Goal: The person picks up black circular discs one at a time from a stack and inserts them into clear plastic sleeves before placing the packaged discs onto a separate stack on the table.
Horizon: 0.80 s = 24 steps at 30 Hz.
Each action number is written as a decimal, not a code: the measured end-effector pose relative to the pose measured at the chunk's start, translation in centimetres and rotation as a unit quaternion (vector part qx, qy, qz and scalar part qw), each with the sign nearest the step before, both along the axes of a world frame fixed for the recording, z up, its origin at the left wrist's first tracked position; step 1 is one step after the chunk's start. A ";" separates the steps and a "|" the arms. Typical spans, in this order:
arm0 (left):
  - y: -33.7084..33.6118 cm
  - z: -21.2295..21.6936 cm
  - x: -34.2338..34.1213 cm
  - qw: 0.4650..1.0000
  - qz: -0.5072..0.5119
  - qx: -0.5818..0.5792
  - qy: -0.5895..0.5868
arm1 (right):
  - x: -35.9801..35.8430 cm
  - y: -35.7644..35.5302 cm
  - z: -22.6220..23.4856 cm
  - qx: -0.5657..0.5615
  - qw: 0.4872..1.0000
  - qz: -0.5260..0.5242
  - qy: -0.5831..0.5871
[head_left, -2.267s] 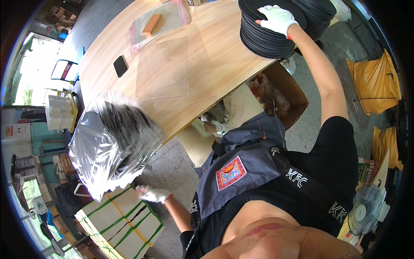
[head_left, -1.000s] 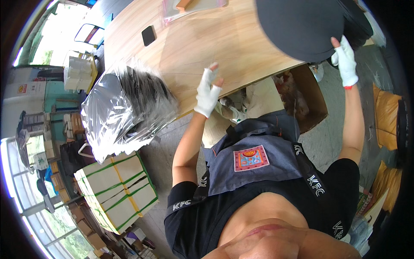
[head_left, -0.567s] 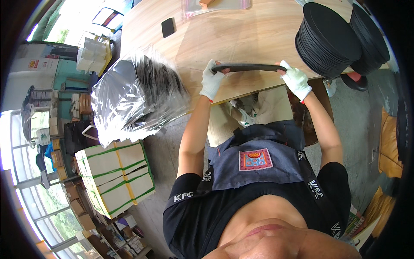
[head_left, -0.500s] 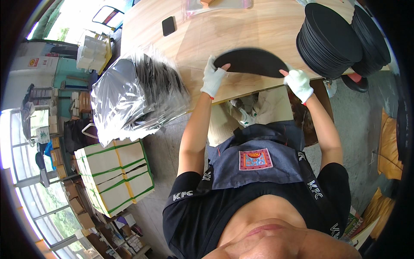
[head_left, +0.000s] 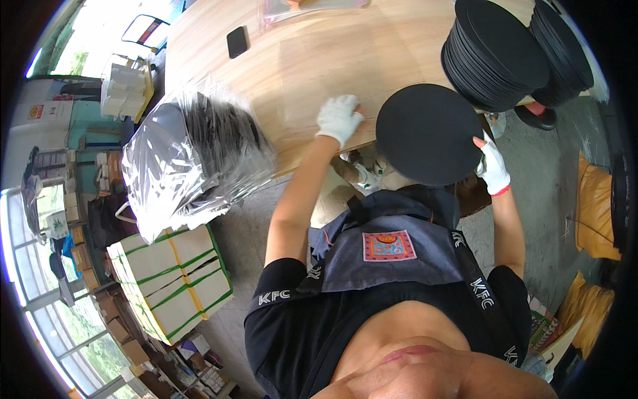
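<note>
In my right hand [head_left: 492,165], gloved in white with a bare thumb tip, is a round black disc [head_left: 428,135]. The thumb lies on its right rim, and its face is turned up over the table's front edge. My left hand [head_left: 339,120], also in a white glove, is apart from the disc, low over the tabletop, with its fingers loosely bent and nothing visible in them. Beside it lies a clear plastic bag or sheet [head_left: 319,66], flat on the wooden table [head_left: 206,43]. Whether the left fingers touch the plastic, I cannot tell.
Stacks of black discs [head_left: 498,53] stand at the table's right end. On the left is a clear-wrapped bundle of black discs [head_left: 206,153]. A phone [head_left: 236,42] lies farther back. A strapped white carton [head_left: 173,279] sits on the floor at left.
My left hand has let go of the disc and moved onto the table. The disc, bent before, now lies flat in my right hand, which has moved right and nearer.
</note>
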<state>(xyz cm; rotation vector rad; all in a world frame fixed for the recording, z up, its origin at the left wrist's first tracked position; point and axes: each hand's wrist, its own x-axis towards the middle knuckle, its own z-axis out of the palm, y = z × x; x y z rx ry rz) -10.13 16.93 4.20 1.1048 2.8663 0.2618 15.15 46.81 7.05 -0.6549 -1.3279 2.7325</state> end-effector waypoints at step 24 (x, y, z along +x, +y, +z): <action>-3.0 -2.2 -1.7 0.966 0.127 0.205 0.093 | -11.0 -8.4 -7.4 -0.043 0.989 -0.135 -0.029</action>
